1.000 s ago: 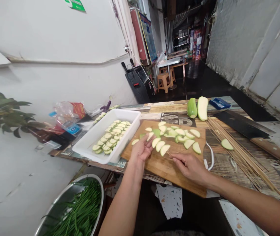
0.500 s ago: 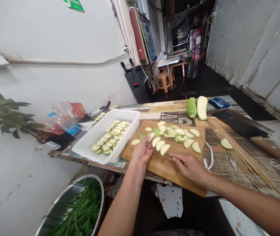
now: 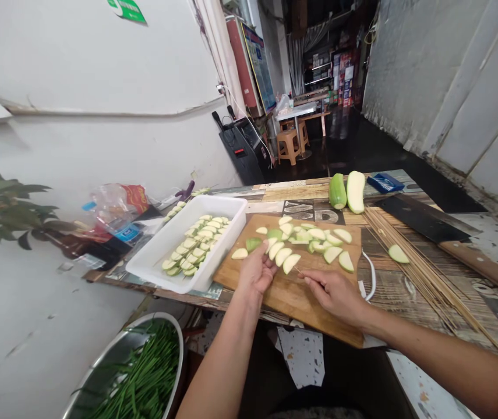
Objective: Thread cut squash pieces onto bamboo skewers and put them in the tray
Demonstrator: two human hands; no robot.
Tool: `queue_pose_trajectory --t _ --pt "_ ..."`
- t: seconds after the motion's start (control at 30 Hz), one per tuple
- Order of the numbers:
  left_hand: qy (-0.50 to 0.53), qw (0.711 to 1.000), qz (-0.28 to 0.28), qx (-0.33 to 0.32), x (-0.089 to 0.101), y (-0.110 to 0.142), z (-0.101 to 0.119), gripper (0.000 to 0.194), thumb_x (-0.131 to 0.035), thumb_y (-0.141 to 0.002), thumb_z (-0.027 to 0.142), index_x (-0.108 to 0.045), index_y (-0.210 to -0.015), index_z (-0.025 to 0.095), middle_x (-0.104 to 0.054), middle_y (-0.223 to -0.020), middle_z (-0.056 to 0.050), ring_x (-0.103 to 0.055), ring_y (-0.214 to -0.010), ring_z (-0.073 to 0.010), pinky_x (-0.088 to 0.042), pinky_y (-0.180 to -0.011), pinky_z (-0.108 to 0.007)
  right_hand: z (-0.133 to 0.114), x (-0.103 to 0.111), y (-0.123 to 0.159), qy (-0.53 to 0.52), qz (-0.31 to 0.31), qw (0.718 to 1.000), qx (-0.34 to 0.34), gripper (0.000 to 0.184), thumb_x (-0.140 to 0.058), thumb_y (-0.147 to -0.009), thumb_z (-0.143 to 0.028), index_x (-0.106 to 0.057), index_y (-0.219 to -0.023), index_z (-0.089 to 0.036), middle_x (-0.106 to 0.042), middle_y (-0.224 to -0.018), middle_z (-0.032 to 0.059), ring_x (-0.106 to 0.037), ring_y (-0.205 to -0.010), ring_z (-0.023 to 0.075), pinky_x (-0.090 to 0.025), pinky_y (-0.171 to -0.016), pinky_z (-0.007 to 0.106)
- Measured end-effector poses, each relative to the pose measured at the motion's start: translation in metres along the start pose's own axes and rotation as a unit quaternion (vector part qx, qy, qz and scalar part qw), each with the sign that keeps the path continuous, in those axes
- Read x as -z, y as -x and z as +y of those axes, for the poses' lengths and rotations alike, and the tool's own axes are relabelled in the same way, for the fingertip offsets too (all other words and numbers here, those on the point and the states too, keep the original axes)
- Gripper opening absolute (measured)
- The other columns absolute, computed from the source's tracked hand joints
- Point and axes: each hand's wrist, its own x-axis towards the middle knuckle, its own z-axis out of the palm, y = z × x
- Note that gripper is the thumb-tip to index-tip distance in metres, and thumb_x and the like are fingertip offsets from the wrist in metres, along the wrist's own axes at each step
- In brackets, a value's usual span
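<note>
Skewered slices (image 3: 282, 256) now bunch closer above the cutting board (image 3: 292, 297), fingers of your left hand (image 3: 257, 270) grasping the far end, your right hand (image 3: 334, 293) pinching the skewer (image 3: 297, 270). They're probably light, slippery and easily split: press flat faces gently.

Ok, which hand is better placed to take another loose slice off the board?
Probably the left hand: it's at one end of the threaded slices, close beside a loose slice on the board. The right hand pinches the stick.
</note>
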Motion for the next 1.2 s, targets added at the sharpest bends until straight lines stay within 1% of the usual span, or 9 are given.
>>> queue_pose_trajectory --t 0.17,0.33,0.5,0.67,0.87,0.97,1.07,1.13,1.2 --pt "-0.006 0.995 -0.098 -0.027 -0.003 0.011 -0.01 0.029 -0.052 -0.08 0.04 -0.06 -0.095 0.016 -0.065 -0.094 -0.008 -0.063 -0.082 -0.016 -0.052 -0.074 -0.031 0.004 0.0 -0.002 0.038 0.046 0.998 0.008 0.029 -0.039 -0.085 -0.023 -0.066 -0.096 -0.019 -0.07 -0.09 0.006 -0.065 -0.077 0.0185 -0.05 -0.068 0.029" --pt "-0.034 0.987 -0.156 -0.01 -0.012 0.026 -0.027 0.025 -0.062 -0.074 0.031 -0.059 -0.094 0.016 -0.065 -0.096 -0.01 -0.063 -0.087 -0.0197 -0.052 -0.074 -0.031 0.008 0.0 -0.003 0.043 0.09 0.995 0.021 0.027 -0.039 -0.086 -0.021 -0.064 -0.097 -0.019 -0.069 -0.089 0.0045 -0.064 -0.074 0.0169 -0.048 -0.066 0.027" --pt "-0.009 0.987 -0.158 -0.003 -0.019 0.032 -0.037 0.023 -0.065 -0.072 0.027 -0.059 -0.088 0.012 -0.066 -0.092 -0.014 -0.063 -0.088 -0.0211 -0.051 -0.071 -0.027 0.009 -0.001 -0.002 0.037 0.115 0.992 0.029 0.027 -0.039 -0.087 -0.023 -0.061 -0.101 -0.018 -0.068 -0.093 0.0061 -0.064 -0.08 0.0182 -0.049 -0.072 0.029" --pt "-0.008 0.988 -0.139 -0.065 -0.024 0.039 -0.034 0.021 -0.069 -0.067 0.024 -0.06 -0.082 0.012 -0.067 -0.09 -0.012 -0.064 -0.086 -0.0212 -0.05 -0.071 -0.027 0.009 0.0 -0.001 0.027 0.104 0.993 0.046 0.027 -0.041 -0.087 -0.026 -0.059 -0.106 -0.019 -0.064 -0.107 0.0066 -0.061 -0.095 0.0193 -0.048 -0.082 0.032" --pt "-0.071 0.976 -0.156 -0.132 -0.019 0.042 -0.026 0.026 -0.064 -0.071 0.035 -0.063 -0.086 0.013 -0.066 -0.09 -0.012 -0.063 -0.085 -0.0213 -0.048 -0.076 -0.031 0.011 0.0 0.001 0.056 0.136 0.986 0.077 0.026 -0.045 -0.085 -0.025 -0.061 -0.103 -0.018 -0.068 -0.096 0.0082 -0.064 -0.083 0.0192 -0.05 -0.075 0.031" --pt "-0.221 0.928 -0.119 -0.275 0.0 0.035 -0.026 0.034 -0.057 -0.075 0.04 -0.064 -0.097 0.015 -0.067 -0.089 -0.01 -0.062 -0.082 -0.0204 -0.047 -0.077 -0.032 0.01 0.005 -0.004 0.041 0.157 0.986 0.044 0.024 -0.046 -0.084 -0.028 -0.065 -0.094 -0.017 -0.068 -0.092 0.0081 -0.063 -0.084 0.02 -0.049 -0.076 0.03" --pt "-0.397 0.795 -0.052 -0.455 0.022 0.025 -0.029 0.028 -0.055 -0.076 0.036 -0.067 -0.094 0.018 -0.067 -0.083 -0.008 -0.059 -0.078 -0.0194 -0.044 -0.077 -0.032 -0.001 0.011 -0.016 -0.007 0.107 0.994 -0.018 0.03 -0.045 -0.085 -0.035 -0.066 -0.093 -0.015 -0.068 -0.073 0.0056 -0.063 -0.067 0.0173 -0.049 -0.061 0.025" --pt "-0.471 0.726 -0.048 -0.498 0.032 0.02 -0.031 0.024 -0.049 -0.079 0.033 -0.068 -0.085 0.018 -0.066 -0.074 -0.006 -0.057 -0.071 -0.0172 -0.042 -0.071 -0.029 -0.015 0.014 -0.028 -0.035 0.043 0.998 -0.04 0.034 -0.042 -0.086 -0.038 -0.066 -0.093 -0.014 -0.063 -0.059 0.0023 -0.058 -0.053 0.0142 -0.045 -0.049 0.022" --pt "-0.511 0.711 -0.067 -0.478 0.036 0.016 -0.032 0.028 -0.043 -0.082 0.03 -0.067 -0.078 0.018 -0.062 -0.064 -0.004 -0.054 -0.061 -0.0139 -0.04 -0.061 -0.025 -0.031 0.013 -0.045 -0.033 0.008 0.999 -0.028 0.034 -0.043 -0.085 -0.039 -0.067 -0.089 -0.015 -0.063 -0.059 0.0017 -0.056 -0.052 0.0133 -0.043 -0.048 0.022"
